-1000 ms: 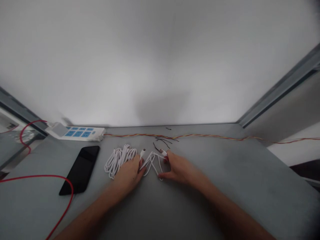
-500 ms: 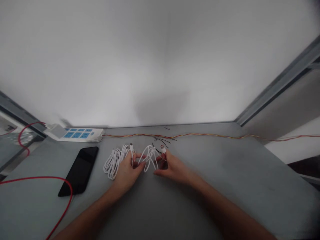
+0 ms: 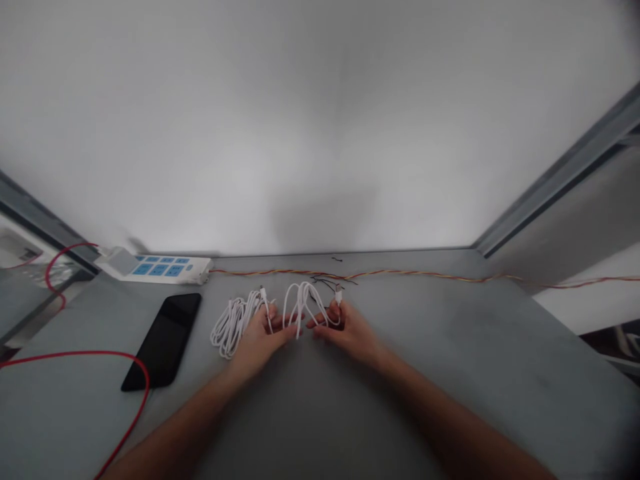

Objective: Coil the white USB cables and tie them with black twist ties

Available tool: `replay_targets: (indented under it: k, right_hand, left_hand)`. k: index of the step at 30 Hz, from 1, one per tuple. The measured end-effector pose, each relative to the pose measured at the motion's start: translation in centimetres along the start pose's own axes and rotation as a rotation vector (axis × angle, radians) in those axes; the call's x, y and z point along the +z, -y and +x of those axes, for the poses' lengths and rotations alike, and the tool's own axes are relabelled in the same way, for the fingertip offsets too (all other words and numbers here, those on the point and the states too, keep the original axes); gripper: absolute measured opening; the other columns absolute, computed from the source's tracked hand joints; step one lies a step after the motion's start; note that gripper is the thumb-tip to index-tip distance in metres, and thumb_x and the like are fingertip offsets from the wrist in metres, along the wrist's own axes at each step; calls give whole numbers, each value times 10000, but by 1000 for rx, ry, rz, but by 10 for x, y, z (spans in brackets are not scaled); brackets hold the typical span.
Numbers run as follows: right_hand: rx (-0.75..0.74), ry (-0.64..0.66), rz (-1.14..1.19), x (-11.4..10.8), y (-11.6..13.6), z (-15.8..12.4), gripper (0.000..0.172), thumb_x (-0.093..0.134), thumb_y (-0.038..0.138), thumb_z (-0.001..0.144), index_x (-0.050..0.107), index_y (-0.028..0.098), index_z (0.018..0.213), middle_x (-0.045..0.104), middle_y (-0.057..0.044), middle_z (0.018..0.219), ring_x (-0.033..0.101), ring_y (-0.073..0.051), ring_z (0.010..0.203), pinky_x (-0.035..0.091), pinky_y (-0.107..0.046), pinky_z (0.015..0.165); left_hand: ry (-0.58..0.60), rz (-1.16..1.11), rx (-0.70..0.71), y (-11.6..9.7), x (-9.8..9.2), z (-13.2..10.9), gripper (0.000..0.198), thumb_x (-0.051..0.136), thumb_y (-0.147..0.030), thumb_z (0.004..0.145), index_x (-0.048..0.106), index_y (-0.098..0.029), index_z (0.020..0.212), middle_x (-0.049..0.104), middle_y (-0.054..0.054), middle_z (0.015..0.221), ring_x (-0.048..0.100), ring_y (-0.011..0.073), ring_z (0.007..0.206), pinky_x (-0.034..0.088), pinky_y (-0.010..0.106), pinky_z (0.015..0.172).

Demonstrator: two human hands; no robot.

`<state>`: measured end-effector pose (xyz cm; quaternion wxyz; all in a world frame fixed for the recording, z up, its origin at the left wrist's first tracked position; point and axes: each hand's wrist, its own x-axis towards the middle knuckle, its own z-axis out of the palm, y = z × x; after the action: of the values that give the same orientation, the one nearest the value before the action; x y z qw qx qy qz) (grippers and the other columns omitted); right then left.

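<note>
A looped white cable (image 3: 303,290) is gripped over the worktop (image 3: 475,333) by the fingers of the left hand (image 3: 260,340) and those of the right hand (image 3: 353,335). A coiled white bundle (image 3: 230,330) is noted just beside the left hand.

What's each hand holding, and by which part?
A white USB cable: the left hand and right hand grip opposite sides of its loops, each near a connector.
</note>
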<state>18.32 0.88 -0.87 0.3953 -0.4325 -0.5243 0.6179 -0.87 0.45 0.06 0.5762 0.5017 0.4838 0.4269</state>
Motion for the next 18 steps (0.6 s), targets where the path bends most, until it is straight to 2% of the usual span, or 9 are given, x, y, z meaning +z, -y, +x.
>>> replay_targets:
  k: [5, 7, 12, 15, 18]
  right_hand:
    - [31, 6, -31, 1, 1, -3, 493, 717, 364, 654, 242, 258, 729, 703, -61, 977, 678, -230, 819, 511, -368, 671]
    - [21, 5, -35, 0, 0, -3, 500, 727, 374, 655, 246, 257, 728, 699, -65, 1012, 680, -223, 810, 519, -372, 691]
    - [-36, -30, -51, 0, -6, -1, 496, 737, 354, 665, 255, 252, 724, 689, -68, 1079, 637, -134, 625, 505, -311, 598]
    - [-41, -74, 12, 2, -3, -1, 518, 748, 362, 658, 246, 250, 726, 683, -59, 1068, 657, -135, 645, 504, -282, 556]
    - [-15, -90, 97, 5, 1, -2, 556, 775, 392, 624, 248, 249, 731, 681, -33, 983, 692, -171, 687, 519, -281, 540]
  left_hand:
    - [-21, -46, -66, -2, 5, -4, 467, 717, -457, 669, 321, -224, 751, 666, 33, 848, 688, 179, 638, 409, 201, 393]
    - [-28, -73, -91, -3, 6, -5, 457, 719, -445, 671, 333, -221, 769, 644, 27, 874, 697, 181, 626, 369, 176, 344]
    - [-109, -22, -83, -1, 6, -5, 462, 782, -341, 618, 386, -206, 814, 600, -10, 828, 698, 179, 600, 321, 146, 285]
    - [-155, -27, -46, 0, 7, -5, 476, 787, -321, 619, 353, -215, 782, 608, -21, 799, 695, 176, 591, 319, 140, 282]
    - [-150, -54, -26, 1, 8, -5, 474, 779, -316, 642, 346, -224, 812, 668, 5, 846, 699, 181, 600, 322, 142, 292]
